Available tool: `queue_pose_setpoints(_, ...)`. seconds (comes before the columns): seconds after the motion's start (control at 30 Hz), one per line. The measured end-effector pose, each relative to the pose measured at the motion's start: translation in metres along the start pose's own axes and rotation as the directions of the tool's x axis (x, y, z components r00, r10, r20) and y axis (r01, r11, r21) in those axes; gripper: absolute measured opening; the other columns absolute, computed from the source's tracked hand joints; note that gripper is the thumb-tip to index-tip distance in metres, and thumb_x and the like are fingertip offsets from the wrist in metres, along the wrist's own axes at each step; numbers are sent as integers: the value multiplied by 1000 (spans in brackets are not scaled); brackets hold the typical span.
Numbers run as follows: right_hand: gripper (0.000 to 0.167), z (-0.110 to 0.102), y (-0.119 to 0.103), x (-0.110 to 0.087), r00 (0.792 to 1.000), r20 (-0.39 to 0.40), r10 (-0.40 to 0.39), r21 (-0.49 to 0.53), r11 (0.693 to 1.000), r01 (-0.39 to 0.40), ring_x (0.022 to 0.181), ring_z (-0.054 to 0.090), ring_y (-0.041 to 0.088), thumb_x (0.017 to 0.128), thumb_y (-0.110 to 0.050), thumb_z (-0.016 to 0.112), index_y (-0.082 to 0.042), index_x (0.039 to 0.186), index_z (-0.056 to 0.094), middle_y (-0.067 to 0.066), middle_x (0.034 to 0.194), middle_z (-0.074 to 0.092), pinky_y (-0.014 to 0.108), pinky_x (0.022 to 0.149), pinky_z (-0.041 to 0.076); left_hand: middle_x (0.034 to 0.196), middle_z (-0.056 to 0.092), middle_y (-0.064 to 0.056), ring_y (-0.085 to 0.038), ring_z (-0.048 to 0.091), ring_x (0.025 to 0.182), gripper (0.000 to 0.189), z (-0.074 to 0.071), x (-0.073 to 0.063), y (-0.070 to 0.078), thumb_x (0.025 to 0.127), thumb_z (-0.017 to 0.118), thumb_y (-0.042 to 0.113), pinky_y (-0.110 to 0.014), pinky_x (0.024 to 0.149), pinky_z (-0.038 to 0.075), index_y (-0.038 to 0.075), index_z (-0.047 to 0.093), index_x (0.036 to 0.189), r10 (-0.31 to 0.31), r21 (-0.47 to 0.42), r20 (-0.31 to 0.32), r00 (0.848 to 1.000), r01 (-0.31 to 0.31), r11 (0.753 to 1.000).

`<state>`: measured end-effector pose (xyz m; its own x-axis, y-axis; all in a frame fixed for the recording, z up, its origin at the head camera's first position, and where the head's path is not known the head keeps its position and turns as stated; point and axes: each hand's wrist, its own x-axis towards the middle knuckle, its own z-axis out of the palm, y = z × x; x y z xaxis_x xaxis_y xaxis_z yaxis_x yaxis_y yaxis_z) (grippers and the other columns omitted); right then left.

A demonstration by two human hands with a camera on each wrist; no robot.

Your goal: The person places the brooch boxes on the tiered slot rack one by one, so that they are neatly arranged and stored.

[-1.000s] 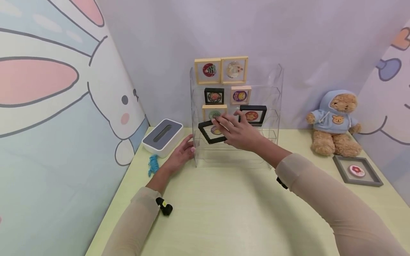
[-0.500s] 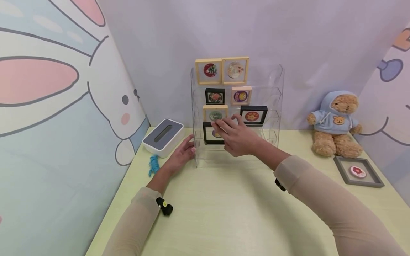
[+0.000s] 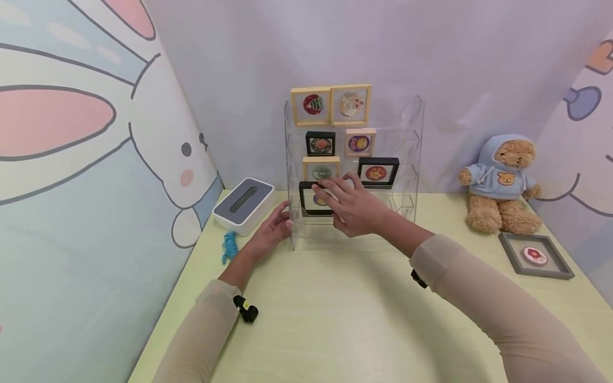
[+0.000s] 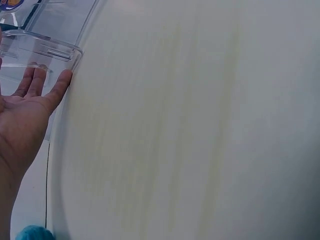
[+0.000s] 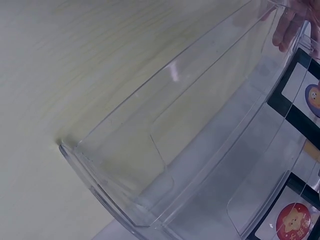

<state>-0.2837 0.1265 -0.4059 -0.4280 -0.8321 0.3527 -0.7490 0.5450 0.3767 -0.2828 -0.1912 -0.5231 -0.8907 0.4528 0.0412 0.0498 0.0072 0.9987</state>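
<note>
A clear acrylic tiered rack (image 3: 354,234) stands against the back wall. In its lowest visible tier sits a black display frame (image 3: 304,199) with a round purple and yellow badge, upright and partly covered by my right hand (image 3: 356,207). The fingers of that hand lie over the frame's top and face, the thumb lower down near its right side. In the right wrist view the same black frame (image 5: 280,102) shows behind the clear front lip. My left hand (image 3: 272,234) rests against the rack's left side, fingers extended along the clear panel in the left wrist view.
Higher tiers hold yellow frames (image 3: 311,125), a small black frame (image 3: 321,133), a pink frame (image 3: 360,131) and another black frame (image 3: 378,160). A white tissue box (image 3: 244,205) and blue cord (image 3: 230,247) lie left; a teddy bear (image 3: 505,181) and grey frame (image 3: 536,274) right.
The black frame, tilted in my right hand a second ago, now sits upright in the low tier and has shifted slightly left since. My left hand stays against the rack's side.
</note>
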Motion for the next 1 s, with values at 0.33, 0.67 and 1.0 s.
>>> queue_pose_setpoints(0.33,94,-17,7,-28,998,-55,-29,89,995,34,159,40,40,100,-54,71,-7,172,33,20,174,42,68,126,37,172,40,-27,-49,43,158,68,0,0,-2,118,53,17,-55,127,45,22,20,177,14,0,6,1000,-14,1000)
queue_pose_setpoints(0.67,89,-30,28,-104,994,-111,24,123,992,-10,153,46,43,110,-72,45,-3,166,45,22,171,46,70,120,38,172,40,-27,-50,41,159,68,-1,-1,-4,119,52,16,-37,120,51,22,20,178,15,-4,3,1000,-15,1000)
queue_pose_setpoints(1.0,89,-46,45,-204,982,-103,160,140,979,-145,143,53,46,110,-71,43,-1,166,47,25,160,56,54,132,30,172,39,-28,-49,42,159,68,-1,-1,-1,119,52,15,-35,117,52,23,20,178,9,7,2,1000,-9,1000)
